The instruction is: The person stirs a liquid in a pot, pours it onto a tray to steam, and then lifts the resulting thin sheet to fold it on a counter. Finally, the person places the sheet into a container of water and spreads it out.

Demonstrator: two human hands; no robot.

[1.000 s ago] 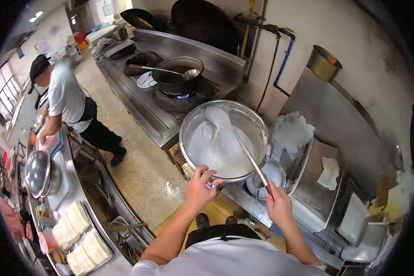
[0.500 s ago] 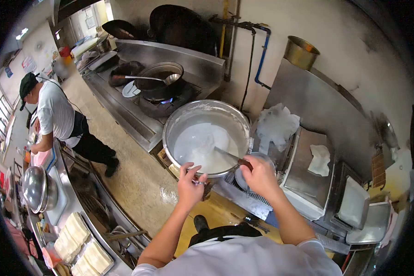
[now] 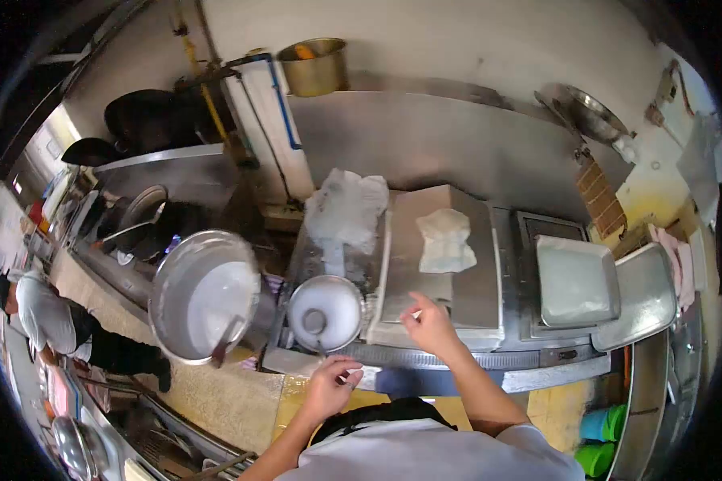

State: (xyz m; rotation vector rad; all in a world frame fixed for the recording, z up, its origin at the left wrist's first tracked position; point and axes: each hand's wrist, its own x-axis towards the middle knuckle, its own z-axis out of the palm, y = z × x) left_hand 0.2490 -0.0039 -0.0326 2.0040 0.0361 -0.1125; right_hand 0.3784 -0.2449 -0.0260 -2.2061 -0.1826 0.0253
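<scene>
My left hand hovers just in front of a small round bowl of white liquid, its fingers loosely bent and apart, holding nothing I can see. Inside that bowl sits a ladle, its handle pointing toward my left hand. My right hand is over the front of a covered steel box, empty, with fingers partly stretched. To the left stands a large metal mixing bowl with white batter in it. A brown-handled utensil leans in the bowl against its near rim.
A white cloth lies on the steel box. Crumpled plastic is behind the small bowl. Metal trays lie to the right. At the far left are a wok on the stove and a co-worker at another counter.
My right hand has let go of the brown-handled utensil and moved right. My left hand has come off the mixing bowl's rim. The view has turned right.
</scene>
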